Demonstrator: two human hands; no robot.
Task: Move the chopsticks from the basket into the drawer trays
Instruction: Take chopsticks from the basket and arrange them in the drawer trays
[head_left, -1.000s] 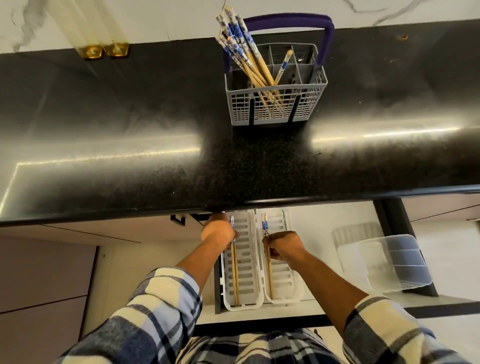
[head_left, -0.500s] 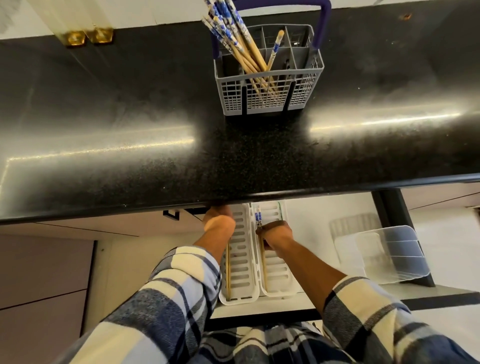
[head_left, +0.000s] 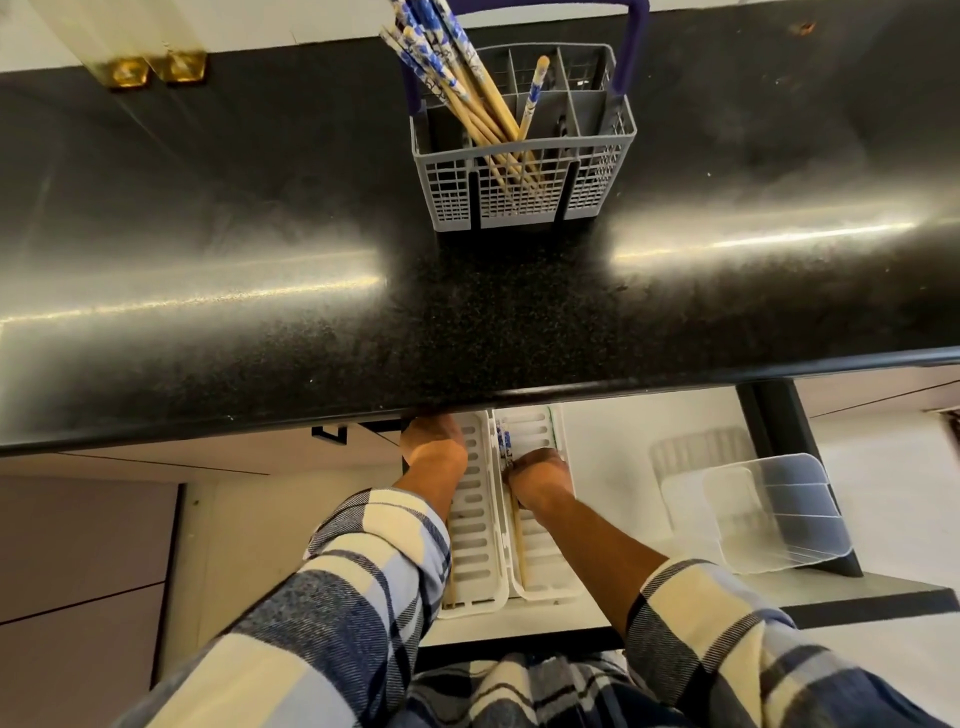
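I see a glossy black bench (head_left: 260, 291) with an open drawer (head_left: 608, 467) under its edge. My right hand (head_left: 540, 475) is closed on a chopstick (head_left: 511, 499) lying in the right white tray (head_left: 545, 566). My left hand (head_left: 434, 449) rests in the left tray (head_left: 475, 551); whether it grips anything I can't tell. Both forearms reach forward and down. Far beyond both hands, the remaining chopsticks (head_left: 467, 93) stand in the grey basket (head_left: 524, 192).

A black speckled countertop (head_left: 260, 260) spanned the frame. Two gold-coloured fittings (head_left: 153, 70) sat at 11 o'clock. A clear plastic container (head_left: 774, 514) lay at 4 o'clock.
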